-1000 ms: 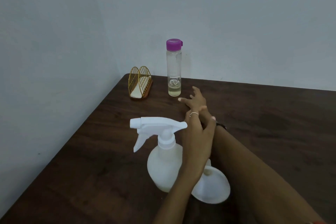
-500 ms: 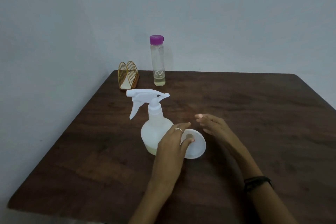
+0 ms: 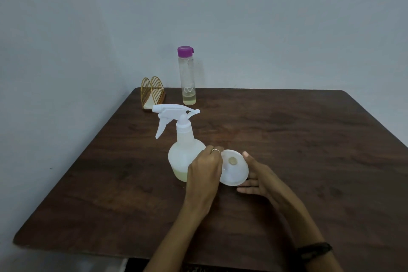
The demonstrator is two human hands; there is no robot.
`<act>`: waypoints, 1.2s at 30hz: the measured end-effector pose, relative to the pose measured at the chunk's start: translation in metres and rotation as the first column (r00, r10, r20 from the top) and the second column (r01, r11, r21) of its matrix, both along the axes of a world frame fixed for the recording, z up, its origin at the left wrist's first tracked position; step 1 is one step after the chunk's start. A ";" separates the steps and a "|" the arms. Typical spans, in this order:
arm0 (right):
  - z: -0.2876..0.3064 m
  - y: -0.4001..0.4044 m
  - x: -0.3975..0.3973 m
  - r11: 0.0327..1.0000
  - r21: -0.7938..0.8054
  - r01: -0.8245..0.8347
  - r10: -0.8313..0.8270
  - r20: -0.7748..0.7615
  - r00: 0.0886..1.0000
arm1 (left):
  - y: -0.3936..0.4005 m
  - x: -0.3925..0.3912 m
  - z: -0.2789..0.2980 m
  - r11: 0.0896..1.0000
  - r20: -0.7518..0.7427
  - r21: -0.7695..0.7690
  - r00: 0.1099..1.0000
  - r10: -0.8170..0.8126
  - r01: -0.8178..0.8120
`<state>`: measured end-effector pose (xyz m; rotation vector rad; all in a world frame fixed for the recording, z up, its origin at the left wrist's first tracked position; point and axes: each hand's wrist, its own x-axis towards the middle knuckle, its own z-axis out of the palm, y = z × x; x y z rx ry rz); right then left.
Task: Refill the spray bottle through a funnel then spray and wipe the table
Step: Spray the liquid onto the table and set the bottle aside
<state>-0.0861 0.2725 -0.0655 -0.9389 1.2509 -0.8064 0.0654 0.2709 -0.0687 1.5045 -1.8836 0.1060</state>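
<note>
We are barely started: the spray bottle (image 3: 186, 157) stands mid-bench, trigger head on and nearly empty, our left hand (image 3: 204, 171) pinches the funnel (image 3: 235, 168) at its 3 o'clock, right hand (image 3: 257, 175) relaxed beside it, refill bottle (image 3: 187, 77) capped at 12 o'clock.

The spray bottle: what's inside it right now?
The spray bottle holds a shallow layer of pale yellowish liquid at the bottom; the rest looks empty. The left hand covers its lower right side, so the liquid there is hidden.
</note>
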 end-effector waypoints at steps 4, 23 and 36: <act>0.007 -0.009 -0.006 0.999 0.003 -0.043 0.043 0.032 0.999 | 0.002 -0.006 0.004 0.995 0.004 -0.084 0.999 -0.051 0.051; -0.022 -0.116 -0.005 0.866 -0.489 -0.104 -0.145 -0.444 0.884 | -0.031 -0.037 -0.015 0.889 -0.022 0.457 0.999 0.033 -0.019; -0.015 -0.262 -0.002 0.832 -0.400 -0.384 0.032 -0.658 0.752 | -0.092 -0.053 -0.016 0.874 0.089 0.469 0.991 0.101 -0.131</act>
